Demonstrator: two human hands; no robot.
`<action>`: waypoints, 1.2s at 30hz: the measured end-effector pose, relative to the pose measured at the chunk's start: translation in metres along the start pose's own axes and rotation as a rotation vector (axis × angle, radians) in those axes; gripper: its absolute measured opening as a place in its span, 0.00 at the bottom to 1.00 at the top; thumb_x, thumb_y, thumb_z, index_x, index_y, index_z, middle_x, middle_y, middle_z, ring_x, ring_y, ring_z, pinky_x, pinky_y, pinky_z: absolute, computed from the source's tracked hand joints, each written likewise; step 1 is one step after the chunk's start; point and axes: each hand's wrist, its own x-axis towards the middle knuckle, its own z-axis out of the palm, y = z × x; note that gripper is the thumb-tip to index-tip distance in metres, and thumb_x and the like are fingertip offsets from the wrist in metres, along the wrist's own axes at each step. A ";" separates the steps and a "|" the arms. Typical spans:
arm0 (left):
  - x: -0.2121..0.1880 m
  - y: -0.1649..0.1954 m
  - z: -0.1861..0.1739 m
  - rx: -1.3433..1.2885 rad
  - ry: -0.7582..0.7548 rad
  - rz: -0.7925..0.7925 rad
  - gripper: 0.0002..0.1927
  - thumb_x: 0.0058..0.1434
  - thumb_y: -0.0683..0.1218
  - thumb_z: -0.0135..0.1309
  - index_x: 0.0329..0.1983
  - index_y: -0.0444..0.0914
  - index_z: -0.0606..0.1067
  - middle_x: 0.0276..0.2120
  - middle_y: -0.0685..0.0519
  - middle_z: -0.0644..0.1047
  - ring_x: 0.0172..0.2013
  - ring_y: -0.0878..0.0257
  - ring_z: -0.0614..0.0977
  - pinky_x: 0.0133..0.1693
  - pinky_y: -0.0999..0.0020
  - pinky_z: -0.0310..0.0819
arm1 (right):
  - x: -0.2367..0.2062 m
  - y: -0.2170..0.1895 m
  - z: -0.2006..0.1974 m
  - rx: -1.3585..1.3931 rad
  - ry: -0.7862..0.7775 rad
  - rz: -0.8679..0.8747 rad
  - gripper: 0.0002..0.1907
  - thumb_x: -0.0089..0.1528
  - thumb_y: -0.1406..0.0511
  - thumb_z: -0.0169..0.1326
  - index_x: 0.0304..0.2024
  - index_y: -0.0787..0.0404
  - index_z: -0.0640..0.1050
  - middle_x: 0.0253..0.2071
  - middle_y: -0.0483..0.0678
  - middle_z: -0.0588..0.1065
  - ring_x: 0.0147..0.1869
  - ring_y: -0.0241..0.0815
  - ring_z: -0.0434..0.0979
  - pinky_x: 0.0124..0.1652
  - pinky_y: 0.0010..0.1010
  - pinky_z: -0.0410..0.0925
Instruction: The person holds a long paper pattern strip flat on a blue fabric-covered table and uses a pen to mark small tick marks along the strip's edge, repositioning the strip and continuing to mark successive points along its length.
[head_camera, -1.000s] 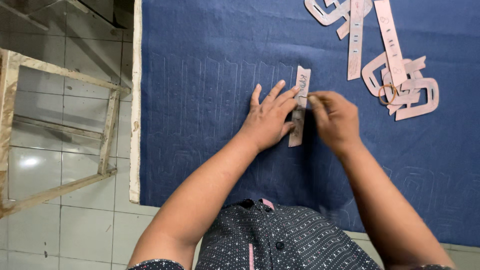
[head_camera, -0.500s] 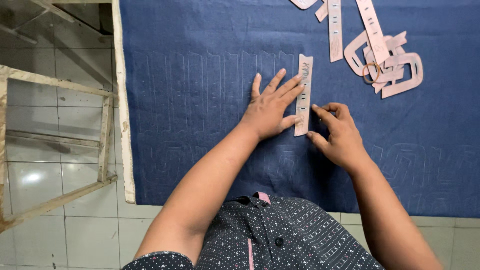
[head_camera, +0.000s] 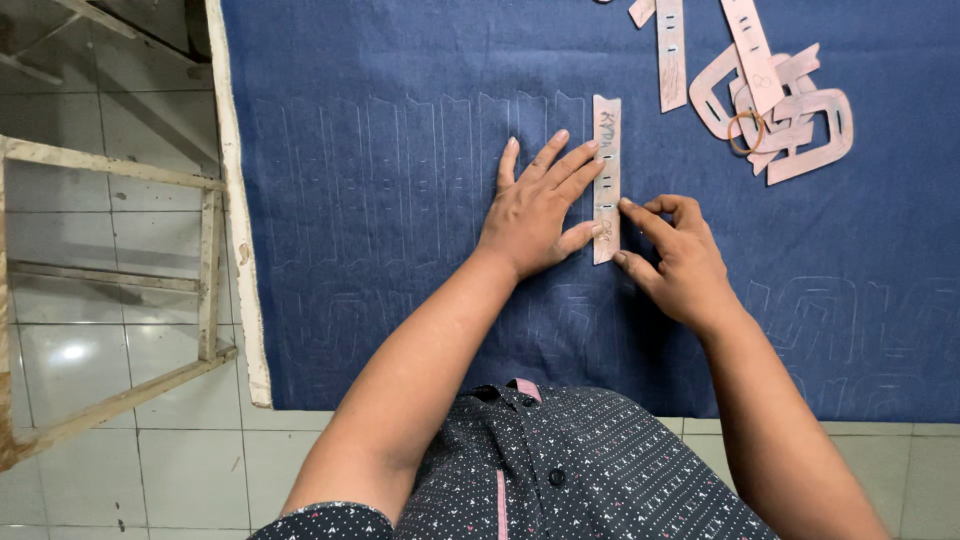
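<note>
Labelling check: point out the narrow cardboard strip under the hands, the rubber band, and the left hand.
narrow cardboard strip (head_camera: 607, 125), head view, upper bare part above the fingertips.
rubber band (head_camera: 746, 133), head view, on the loop atop the pile of cardboard templates (head_camera: 810, 140).
left hand (head_camera: 535, 215), head view, back of the hand.

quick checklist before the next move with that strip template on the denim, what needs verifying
1. Strip template lies flat on the blue denim: ok.
2. Left hand fingers press on its left edge: ok.
3. Right hand fingertips meet its right edge: ok.
4. Whether the right hand holds a marker: cannot tell.
5. Strip lines up beside the faint chalk outlines: ok.
6. Spare templates lie apart at the upper right: ok.
</note>
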 end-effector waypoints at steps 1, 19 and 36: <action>0.000 -0.001 0.000 0.000 0.005 0.008 0.40 0.58 0.64 0.60 0.72 0.51 0.64 0.73 0.62 0.60 0.75 0.59 0.53 0.72 0.36 0.31 | 0.000 0.000 0.001 -0.006 0.010 -0.009 0.34 0.54 0.64 0.67 0.64 0.54 0.76 0.54 0.54 0.70 0.55 0.52 0.71 0.50 0.38 0.69; 0.000 -0.008 0.008 -0.008 0.039 0.051 0.35 0.58 0.60 0.60 0.69 0.52 0.68 0.73 0.61 0.61 0.74 0.57 0.55 0.71 0.33 0.31 | 0.003 -0.003 0.003 -0.051 0.025 -0.002 0.33 0.55 0.61 0.68 0.64 0.52 0.77 0.55 0.54 0.70 0.55 0.52 0.72 0.49 0.39 0.70; 0.007 0.015 0.005 0.109 -0.113 0.048 0.32 0.60 0.54 0.59 0.68 0.44 0.71 0.72 0.55 0.65 0.72 0.49 0.65 0.67 0.43 0.54 | 0.025 0.005 -0.008 0.037 0.185 -0.036 0.12 0.67 0.66 0.60 0.53 0.58 0.83 0.47 0.55 0.71 0.53 0.52 0.73 0.51 0.39 0.69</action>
